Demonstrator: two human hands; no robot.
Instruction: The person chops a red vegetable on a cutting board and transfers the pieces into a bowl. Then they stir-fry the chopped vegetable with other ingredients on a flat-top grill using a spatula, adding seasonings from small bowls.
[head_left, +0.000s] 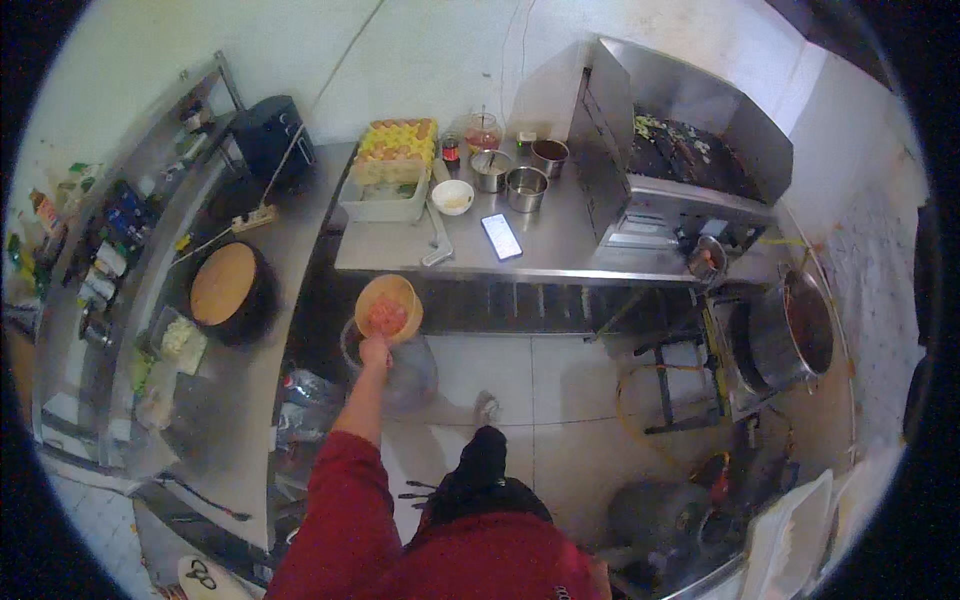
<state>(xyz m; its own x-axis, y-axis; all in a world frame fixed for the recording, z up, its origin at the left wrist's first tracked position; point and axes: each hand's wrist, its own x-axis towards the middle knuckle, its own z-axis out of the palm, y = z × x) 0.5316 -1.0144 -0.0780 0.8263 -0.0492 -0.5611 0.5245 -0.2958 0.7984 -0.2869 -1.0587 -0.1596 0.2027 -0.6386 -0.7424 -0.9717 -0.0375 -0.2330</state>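
My left hand (376, 351) grips the near rim of a tan bowl (415, 328). Inside the bowl is a reddish, chopped food (388, 312), perhaps raw meat. Below it on the floor stands a translucent bucket (415, 375), partly covered by the bowl and my forearm. My right hand is out of view. Ahead of me a steel worktable (382, 251) carries a smartphone (501, 236), a white bowl (452, 197) and several steel pots, one of them an open pot (526, 189).
Egg trays (396, 139) and a plastic tub (384, 191) stand at the table's back left. A steel-sided griddle (690, 161) is at right, above a large stockpot (780, 330). On the left counter rests a round chopping block (223, 283). Hoses cross the floor at right.
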